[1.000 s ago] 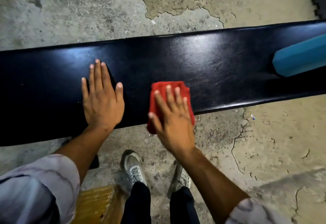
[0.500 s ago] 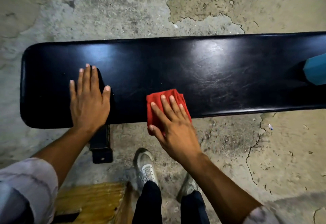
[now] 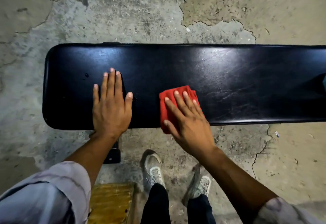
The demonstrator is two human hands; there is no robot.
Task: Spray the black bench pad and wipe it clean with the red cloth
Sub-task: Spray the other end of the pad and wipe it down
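Observation:
The black bench pad (image 3: 229, 75) runs across the view, shiny, with its rounded left end in sight. A folded red cloth (image 3: 169, 107) lies on the pad's near edge, slightly overhanging it. My right hand (image 3: 188, 119) presses flat on the cloth, fingers spread. My left hand (image 3: 111, 107) rests flat on the pad to the left of the cloth, holding nothing. A few small droplets sit on the pad near my left hand. A sliver of a teal object (image 3: 324, 82) shows at the right edge; whether it is the spray bottle I cannot tell.
Cracked, patchy concrete floor (image 3: 141, 15) surrounds the bench. A black bench leg foot (image 3: 112, 155) stands below the pad by my left arm. A wooden box (image 3: 111, 202) sits at the bottom left. My two grey shoes (image 3: 153, 167) stand close to the bench.
The view has shifted left along the bench, revealing its left end and pushing the teal object nearly out of frame. Both hands have moved left along the pad with the cloth.

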